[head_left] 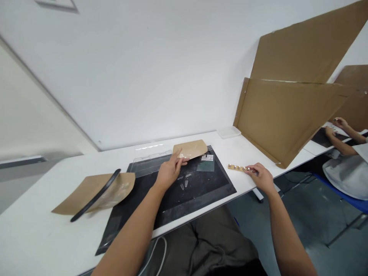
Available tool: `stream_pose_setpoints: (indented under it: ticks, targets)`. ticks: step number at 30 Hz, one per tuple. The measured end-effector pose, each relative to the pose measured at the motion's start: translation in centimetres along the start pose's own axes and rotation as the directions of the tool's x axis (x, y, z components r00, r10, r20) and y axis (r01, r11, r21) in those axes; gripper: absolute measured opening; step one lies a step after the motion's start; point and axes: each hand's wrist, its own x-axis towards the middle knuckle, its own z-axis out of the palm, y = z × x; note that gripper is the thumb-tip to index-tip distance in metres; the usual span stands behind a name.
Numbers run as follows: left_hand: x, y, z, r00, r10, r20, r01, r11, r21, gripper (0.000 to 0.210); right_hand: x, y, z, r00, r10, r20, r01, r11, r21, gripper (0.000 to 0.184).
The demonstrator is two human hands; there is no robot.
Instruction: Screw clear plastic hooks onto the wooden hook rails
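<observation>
My right hand [261,176] pinches the end of a narrow tan strip [237,167] that carries a row of small shiny round pieces. The strip is at the right part of the white table. My left hand [170,169] reaches over the black mat [198,191], its fingers apart at the near edge of a brown paper sheet [193,148]. Small whitish bits lie on that sheet by the fingertips. To the right of them are a sheet of white dots [207,157] and a greenish translucent square [206,166]. Several small clear pieces [186,183] lie on the mat.
At left, a dark curved bar [96,194] rests across a larger brown paper sheet [69,193]. Clear plastic trays [149,163] lie behind the mat. A shallow clear container [228,132] stands near a tall cardboard panel [287,115]. Another person's hands [340,123] work at far right.
</observation>
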Motion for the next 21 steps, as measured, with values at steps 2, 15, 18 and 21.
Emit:
stream_pose_setpoints:
  ticks: [2,15,18,21]
  targets:
    - [0.0,-0.1,-0.1,0.999,0.041,0.025,-0.041,0.999,0.025,0.045,-0.1,-0.1,0.0,1.000,0.000,-0.004,0.000,1.000,-0.007,0.037]
    - [-0.1,0.7,-0.4,0.978,0.207,-0.014,-0.204,0.972,0.116,0.035,-0.2,0.0,0.3,0.999,-0.008,-0.042,0.008,1.000,0.014,0.040]
    - [-0.3,0.9,-0.2,0.976,0.209,-0.065,-0.198,0.970,0.143,0.034,-0.2,0.1,0.5,0.999,0.001,-0.051,0.001,1.000,0.028,0.041]
    - [-0.4,1.2,0.0,0.973,0.206,-0.104,-0.188,0.969,0.161,0.031,-0.4,0.2,0.8,0.996,0.026,-0.090,-0.023,0.999,0.039,0.044]
